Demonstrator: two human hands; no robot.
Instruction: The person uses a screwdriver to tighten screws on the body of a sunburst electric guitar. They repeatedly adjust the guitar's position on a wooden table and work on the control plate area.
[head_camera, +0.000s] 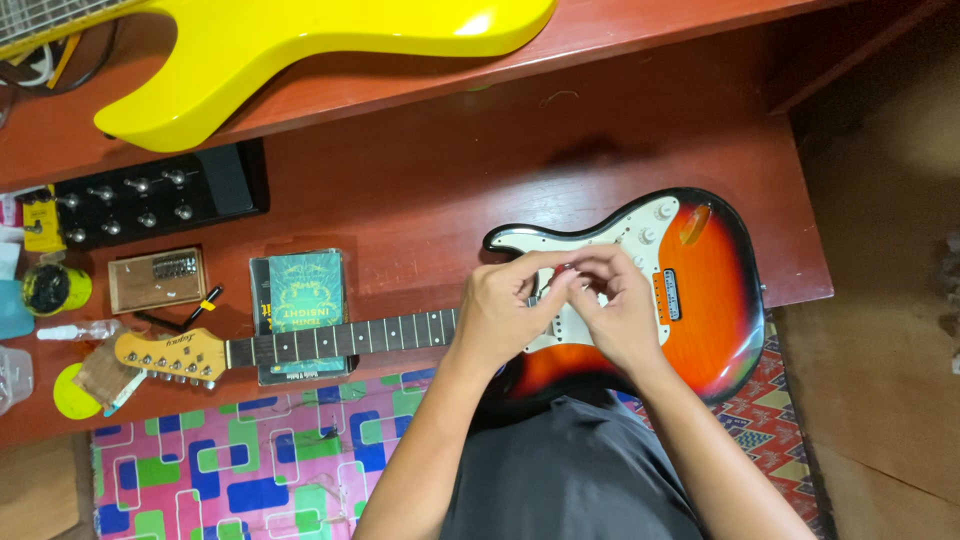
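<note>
Dark square package (300, 312) with a green label, lying flat on the tabletop (420, 190) under the guitar neck (340, 338), at nine o'clock from the hands. At ten o'clock from that package, a small brown rectangular box (157, 280) holding a metal bridge part; above it, at eleven o'clock, a black board (150, 205) carrying rows of silver tuning pegs. At the far nine o'clock edge, a round yellow tin (55, 288) with a dark top, a small yellow box (42, 222), and a flat yellow disc (72, 392) near the headstock (170, 355). Sunburst electric guitar (700, 300) lying across the tabletop edge and the lap: red-orange body fading to a black rim, white pickguard with white knobs, dark fretboard with pale dots running out toward nine o'clock, light wooden headstock with silver tuners. Left hand (495, 315) and right hand (620, 310) meeting over the pickguard, fingertips pinched together on something very small and dark at the centre, too small to identify; both curled, not clenched into fists. Guitar body directly beneath both hands, extending toward three o'clock past the right hand. Bright yellow guitar body (330, 50) resting on a raised shelf at twelve o'clock, well apart from the hands. Colourful patterned mat (250, 465) on the floor at seven o'clock, beside the grey shirt (570, 480).
</note>
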